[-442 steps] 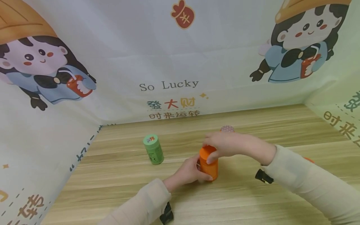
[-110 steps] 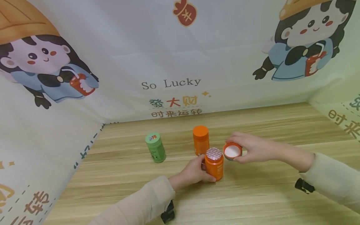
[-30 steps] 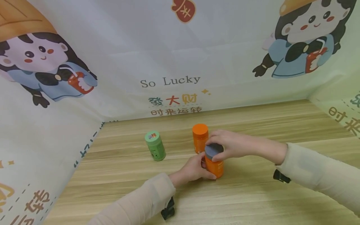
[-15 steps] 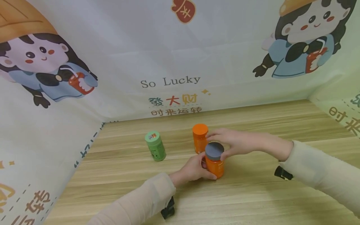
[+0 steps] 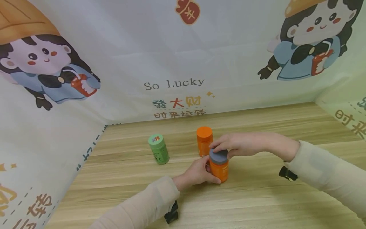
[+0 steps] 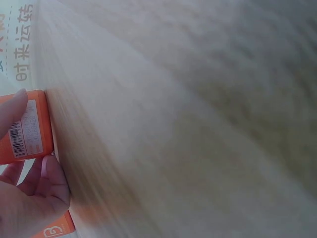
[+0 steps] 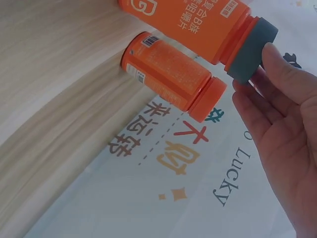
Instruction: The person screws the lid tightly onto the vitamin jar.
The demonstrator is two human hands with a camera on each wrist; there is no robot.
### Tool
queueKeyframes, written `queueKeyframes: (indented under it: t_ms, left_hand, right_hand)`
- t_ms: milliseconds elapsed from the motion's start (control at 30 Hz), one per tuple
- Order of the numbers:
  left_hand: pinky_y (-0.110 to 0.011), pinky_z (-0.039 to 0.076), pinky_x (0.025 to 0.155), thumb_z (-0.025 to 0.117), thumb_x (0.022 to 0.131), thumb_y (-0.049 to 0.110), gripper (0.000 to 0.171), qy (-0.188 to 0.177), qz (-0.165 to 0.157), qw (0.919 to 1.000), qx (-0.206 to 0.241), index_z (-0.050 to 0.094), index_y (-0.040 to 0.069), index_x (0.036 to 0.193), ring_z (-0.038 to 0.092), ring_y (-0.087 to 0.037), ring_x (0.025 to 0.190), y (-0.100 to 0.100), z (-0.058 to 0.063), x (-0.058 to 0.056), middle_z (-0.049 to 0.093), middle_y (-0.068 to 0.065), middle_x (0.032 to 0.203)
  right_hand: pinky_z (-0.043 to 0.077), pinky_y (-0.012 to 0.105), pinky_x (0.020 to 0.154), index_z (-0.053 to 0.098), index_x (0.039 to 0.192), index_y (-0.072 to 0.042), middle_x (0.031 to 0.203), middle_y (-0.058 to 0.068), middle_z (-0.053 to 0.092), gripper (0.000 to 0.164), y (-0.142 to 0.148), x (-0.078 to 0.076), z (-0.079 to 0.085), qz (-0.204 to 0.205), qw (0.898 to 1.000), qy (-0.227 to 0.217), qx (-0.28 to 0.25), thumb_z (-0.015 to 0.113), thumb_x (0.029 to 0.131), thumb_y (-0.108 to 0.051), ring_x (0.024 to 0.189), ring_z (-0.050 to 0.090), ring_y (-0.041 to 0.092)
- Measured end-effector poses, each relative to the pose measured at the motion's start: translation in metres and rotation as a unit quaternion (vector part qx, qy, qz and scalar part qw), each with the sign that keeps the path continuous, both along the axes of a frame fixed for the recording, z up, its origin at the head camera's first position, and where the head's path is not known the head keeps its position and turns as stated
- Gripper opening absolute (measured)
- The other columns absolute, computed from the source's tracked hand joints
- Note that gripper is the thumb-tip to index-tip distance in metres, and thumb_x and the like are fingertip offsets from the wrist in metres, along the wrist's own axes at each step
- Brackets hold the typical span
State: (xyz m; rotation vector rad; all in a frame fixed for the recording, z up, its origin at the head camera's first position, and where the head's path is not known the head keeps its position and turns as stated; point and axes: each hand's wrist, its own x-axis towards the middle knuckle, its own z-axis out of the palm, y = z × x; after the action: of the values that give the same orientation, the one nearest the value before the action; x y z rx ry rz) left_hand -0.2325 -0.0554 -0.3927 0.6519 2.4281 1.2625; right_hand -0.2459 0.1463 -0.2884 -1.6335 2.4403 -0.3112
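An orange pill bottle (image 5: 220,174) with a grey cap (image 5: 219,156) stands upright on the table. My left hand (image 5: 197,171) grips its body from the left, and the thumb lies across its barcode label (image 6: 30,131) in the left wrist view. My right hand (image 5: 243,144) reaches over from the right and holds the cap's edge between thumb and fingers. In the right wrist view, the thumb (image 7: 282,67) and fingertips touch the grey cap (image 7: 251,52), which sits on the bottle's neck. Just behind stands a second orange bottle (image 5: 203,147) with an orange cap.
A green canister (image 5: 159,152) with a sticker on its lid stands to the left on the wood-grain table (image 5: 120,178). A white printed cloth (image 5: 177,63) rises behind the table and along both sides.
Earlier, the hands were on the orange-capped bottle, which later stands behind. The grey cap went from the right hand onto the foil-sealed bottle. Since then the right fingers have loosened and shifted on it.
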Motion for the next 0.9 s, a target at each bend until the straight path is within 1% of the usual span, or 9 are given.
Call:
queueKeyframes:
  t_ms: [133,300,367,600,800,900]
  left_hand:
    - [-0.022,0.044,0.069,0.081,0.066,0.008,0.059,-0.002,0.003,1.0000,-0.001,0.052,0.005,0.118,0.052,-0.009,0.077,0.000,-0.001,0.000,0.062,-0.003,0.098]
    - [-0.023,0.046,0.072,0.081,0.066,0.008,0.060,-0.009,0.006,0.9999,0.006,0.052,0.006,0.119,0.053,-0.010,0.079,0.000,-0.003,-0.001,0.062,-0.004,0.101]
    - [-0.023,0.046,0.072,0.081,0.066,0.007,0.060,-0.011,0.004,0.9999,0.011,0.052,0.005,0.119,0.054,-0.010,0.079,0.000,-0.003,-0.001,0.062,-0.004,0.102]
    - [-0.023,0.046,0.072,0.080,0.067,0.006,0.060,-0.019,-0.003,0.9997,0.014,0.051,0.005,0.120,0.054,-0.009,0.080,-0.001,-0.001,0.000,0.062,-0.005,0.104]
    - [-0.022,0.046,0.070,0.080,0.067,0.006,0.060,-0.012,-0.004,0.9998,0.012,0.052,0.005,0.119,0.053,-0.009,0.078,0.000,-0.001,0.000,0.062,-0.005,0.102]
    - [-0.022,0.045,0.070,0.080,0.066,0.005,0.060,-0.016,-0.002,0.9997,0.017,0.052,0.005,0.119,0.053,-0.010,0.078,0.000,-0.001,0.000,0.062,-0.004,0.102]
  right_hand:
    - [0.042,0.041,0.094,0.055,0.123,0.002,0.130,0.017,0.050,0.038,0.001,0.000,-0.002,0.019,0.999,0.032,0.003,0.061,0.086,-0.008,0.117,0.048,0.032]
    - [0.043,0.040,0.093,0.055,0.122,0.003,0.128,0.017,0.051,0.036,0.003,0.001,-0.006,0.036,0.996,0.077,-0.007,0.058,0.089,-0.011,0.115,0.050,0.030]
    - [0.044,0.039,0.092,0.054,0.121,0.003,0.127,0.017,0.051,0.036,0.003,0.001,-0.007,0.038,0.995,0.088,-0.009,0.058,0.089,-0.011,0.114,0.050,0.029]
    - [0.044,0.035,0.091,0.054,0.122,0.002,0.125,0.013,0.052,0.037,0.002,0.002,-0.009,0.016,0.996,0.084,-0.011,0.059,0.089,-0.016,0.112,0.050,0.024]
    - [0.045,0.034,0.089,0.056,0.118,0.002,0.119,0.012,0.055,0.039,0.001,0.003,-0.011,0.002,0.994,0.104,-0.029,0.059,0.089,-0.024,0.108,0.052,0.023]
    - [0.046,0.033,0.087,0.056,0.117,0.001,0.115,0.011,0.055,0.041,0.000,0.005,-0.013,-0.015,0.993,0.108,-0.036,0.060,0.089,-0.028,0.104,0.053,0.021]
